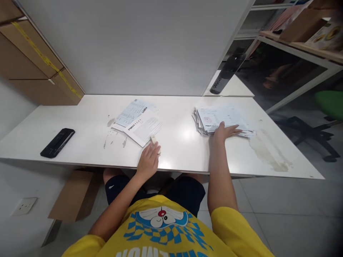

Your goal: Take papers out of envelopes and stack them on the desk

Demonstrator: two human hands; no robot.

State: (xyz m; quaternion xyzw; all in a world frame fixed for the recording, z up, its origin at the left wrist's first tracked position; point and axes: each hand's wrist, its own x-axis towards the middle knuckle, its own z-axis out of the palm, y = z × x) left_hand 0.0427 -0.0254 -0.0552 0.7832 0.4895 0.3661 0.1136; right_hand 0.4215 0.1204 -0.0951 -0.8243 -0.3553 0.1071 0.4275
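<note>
My left hand (149,160) rests near the table's front edge, its fingers closed over a small cream-coloured stapler (153,139). Part of the stapler is hidden under the fingers. Its far end touches the near corner of some printed sheets (142,126), which lie fanned and overlapping. To the right, my right hand (225,132) lies with thumb and fingers spread on the near edge of a thick, uneven stack of papers (218,117). The top sheet of that stack bears a red round stamp.
A black phone (57,142) lies on the left of the white table (177,153). Cardboard boxes (40,67) are piled at the back left. A dark bottle (226,73) stands beyond the grey partition (139,46). A green chair (329,103) is at the right.
</note>
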